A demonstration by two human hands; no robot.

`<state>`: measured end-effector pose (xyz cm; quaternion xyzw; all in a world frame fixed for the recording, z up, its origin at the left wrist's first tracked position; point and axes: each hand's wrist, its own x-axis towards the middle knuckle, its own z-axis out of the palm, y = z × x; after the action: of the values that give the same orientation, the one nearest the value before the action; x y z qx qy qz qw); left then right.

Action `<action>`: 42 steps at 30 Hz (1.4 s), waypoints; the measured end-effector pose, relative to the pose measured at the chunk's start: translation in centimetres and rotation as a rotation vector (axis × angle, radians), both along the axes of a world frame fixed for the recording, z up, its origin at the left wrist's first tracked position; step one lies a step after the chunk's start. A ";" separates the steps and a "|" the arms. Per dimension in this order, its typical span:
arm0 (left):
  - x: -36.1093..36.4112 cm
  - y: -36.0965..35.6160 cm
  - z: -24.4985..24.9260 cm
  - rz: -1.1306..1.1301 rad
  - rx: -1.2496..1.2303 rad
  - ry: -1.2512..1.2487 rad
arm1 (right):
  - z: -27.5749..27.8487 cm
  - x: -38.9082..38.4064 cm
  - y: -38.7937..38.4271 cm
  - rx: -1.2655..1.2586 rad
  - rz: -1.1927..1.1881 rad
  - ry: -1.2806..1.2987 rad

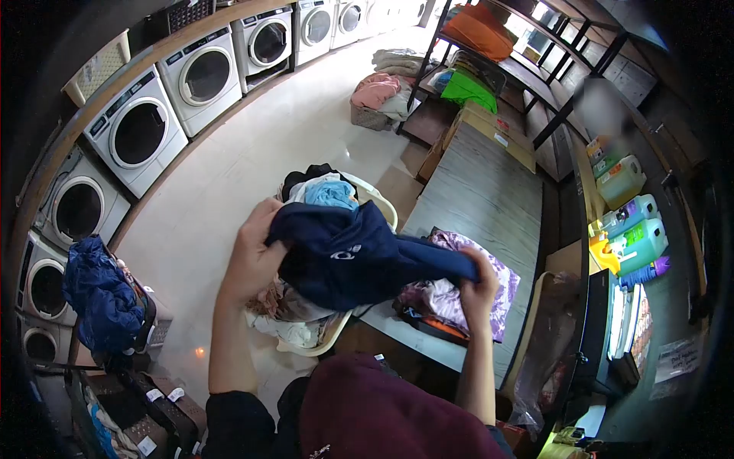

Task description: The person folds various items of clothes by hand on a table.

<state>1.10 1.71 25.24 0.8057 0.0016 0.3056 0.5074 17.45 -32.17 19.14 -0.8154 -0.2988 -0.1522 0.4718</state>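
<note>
A navy blue garment [344,256] with a small white print is stretched between my two hands in mid-air. My left hand [258,239] grips its bunched left end, while my right hand [479,284] is closed around a narrow part, perhaps a sleeve, at the other side. Below it stands a cream laundry basket [380,200] heaped with clothes, partly covered by the garment. A light blue cloth [330,193] shows on top of that heap. Close to my right hand, a purple and white patterned cloth [501,294] lies on the grey table [478,183].
Front-loading machines [139,131] line the left wall. A basket with a dark blue bundle [103,287] stands at left. Detergent jugs [641,243] sit on the right-hand shelf. Behind the table, a rack holds an orange bundle [479,32] and a green one [469,90].
</note>
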 end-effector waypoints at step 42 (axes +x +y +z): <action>-1.0 -11.9 -14.2 0.000 -0.317 0.361 | -7.4 -6.4 3.3 -0.343 0.382 0.487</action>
<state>0.13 -10.19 11.04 0.7575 0.1402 0.1524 0.6192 11.08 -28.87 11.73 -0.8245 -0.3459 0.1900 0.4056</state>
